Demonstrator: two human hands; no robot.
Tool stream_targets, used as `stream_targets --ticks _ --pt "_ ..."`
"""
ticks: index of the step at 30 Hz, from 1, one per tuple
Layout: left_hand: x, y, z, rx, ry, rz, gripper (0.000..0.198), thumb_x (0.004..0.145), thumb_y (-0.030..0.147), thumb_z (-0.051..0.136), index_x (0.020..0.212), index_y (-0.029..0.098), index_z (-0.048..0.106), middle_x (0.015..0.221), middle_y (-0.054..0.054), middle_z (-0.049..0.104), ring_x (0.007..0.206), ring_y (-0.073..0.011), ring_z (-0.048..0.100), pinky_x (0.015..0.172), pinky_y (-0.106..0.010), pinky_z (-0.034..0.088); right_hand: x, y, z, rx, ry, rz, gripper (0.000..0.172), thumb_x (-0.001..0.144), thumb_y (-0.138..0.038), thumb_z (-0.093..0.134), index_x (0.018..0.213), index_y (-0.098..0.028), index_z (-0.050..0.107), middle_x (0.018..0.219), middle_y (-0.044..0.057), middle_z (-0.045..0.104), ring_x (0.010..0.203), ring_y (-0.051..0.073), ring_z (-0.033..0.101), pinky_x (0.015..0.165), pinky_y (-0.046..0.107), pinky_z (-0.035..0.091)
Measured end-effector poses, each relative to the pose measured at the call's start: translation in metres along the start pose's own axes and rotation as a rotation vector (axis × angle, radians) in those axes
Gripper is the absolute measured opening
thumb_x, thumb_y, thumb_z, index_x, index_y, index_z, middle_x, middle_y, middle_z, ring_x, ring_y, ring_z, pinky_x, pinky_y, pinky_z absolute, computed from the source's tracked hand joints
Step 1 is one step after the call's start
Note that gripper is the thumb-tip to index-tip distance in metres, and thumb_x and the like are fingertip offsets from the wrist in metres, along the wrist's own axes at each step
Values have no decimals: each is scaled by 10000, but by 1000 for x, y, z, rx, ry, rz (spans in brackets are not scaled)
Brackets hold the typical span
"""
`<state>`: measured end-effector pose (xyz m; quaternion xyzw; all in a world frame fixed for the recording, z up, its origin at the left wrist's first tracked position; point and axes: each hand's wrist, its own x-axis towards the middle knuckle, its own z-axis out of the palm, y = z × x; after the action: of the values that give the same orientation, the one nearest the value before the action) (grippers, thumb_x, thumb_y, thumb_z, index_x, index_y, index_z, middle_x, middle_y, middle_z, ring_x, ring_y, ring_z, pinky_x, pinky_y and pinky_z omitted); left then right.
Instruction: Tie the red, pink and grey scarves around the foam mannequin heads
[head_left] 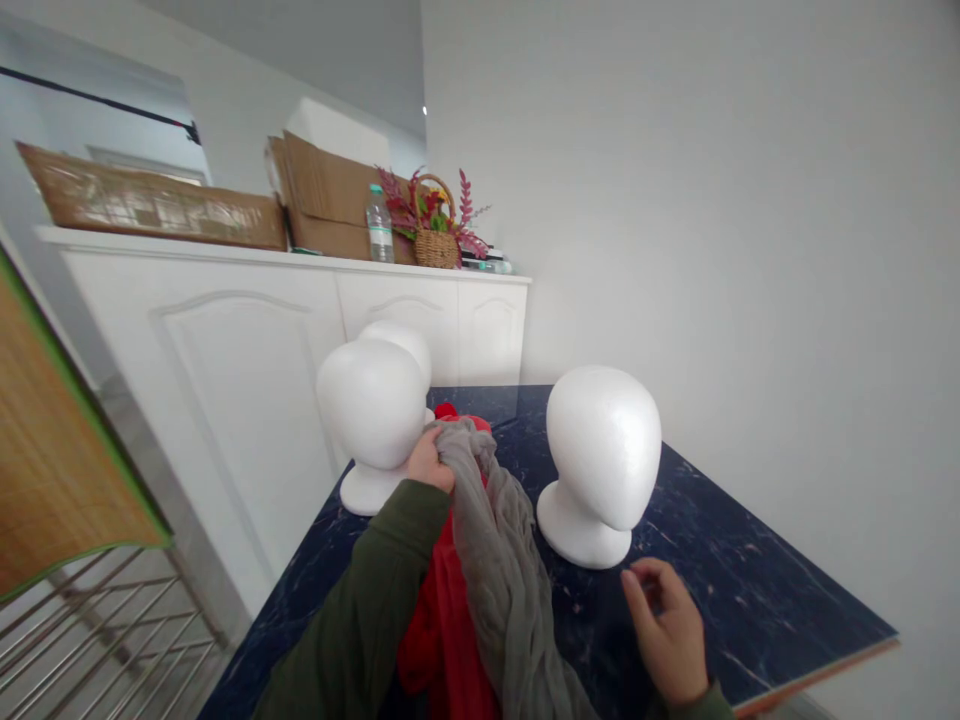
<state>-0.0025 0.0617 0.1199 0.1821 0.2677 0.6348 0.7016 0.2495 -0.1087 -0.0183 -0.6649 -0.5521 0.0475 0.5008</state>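
My left hand (429, 462), in a dark green sleeve, is closed on a grey scarf (501, 570) and lifts its upper end beside a white foam head (372, 408). The scarf hangs down toward me over a red cloth (439, 620) on the dark blue marbled table (712, 560). My right hand (667, 630) hovers over the table near the front, fingers loosely curled and holding nothing, just below a second white foam head (602, 455). A third foam head (409, 340) stands behind the left one, mostly hidden.
A white cabinet (247, 350) runs along the left and back, carrying cardboard boxes (322, 195), a water bottle (379, 226) and a wicker basket of red flowers (436, 225). A metal rack (90, 630) and a woven mat (52, 450) stand at the left. A white wall lies to the right.
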Motion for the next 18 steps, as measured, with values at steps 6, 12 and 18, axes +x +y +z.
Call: stream_targets --ticks 6,12,18 --pt "-16 -16 15 -61 -21 -106 202 794 137 402 618 129 499 496 -6 548 444 -101 561 467 -195 494 4 -95 46 365 -519 -293 825 649 -489 606 1305 -151 238 1307 138 346 1184 258 347 959 393 311" --pt "-35 -8 25 13 -216 -175 175 786 176 395 698 131 539 579 -20 589 499 -120 577 497 -245 507 32 -135 79 378 -750 -175 490 656 -455 601 1039 -156 540 931 65 599 868 223 553 768 350 435" --pt "-46 11 28 -50 -298 -88 227 798 215 341 725 161 550 672 -11 614 639 -126 596 645 -295 512 19 -103 94 -102 -392 -201 175 682 -300 527 783 -162 568 876 100 557 880 250 510 794 379 404"
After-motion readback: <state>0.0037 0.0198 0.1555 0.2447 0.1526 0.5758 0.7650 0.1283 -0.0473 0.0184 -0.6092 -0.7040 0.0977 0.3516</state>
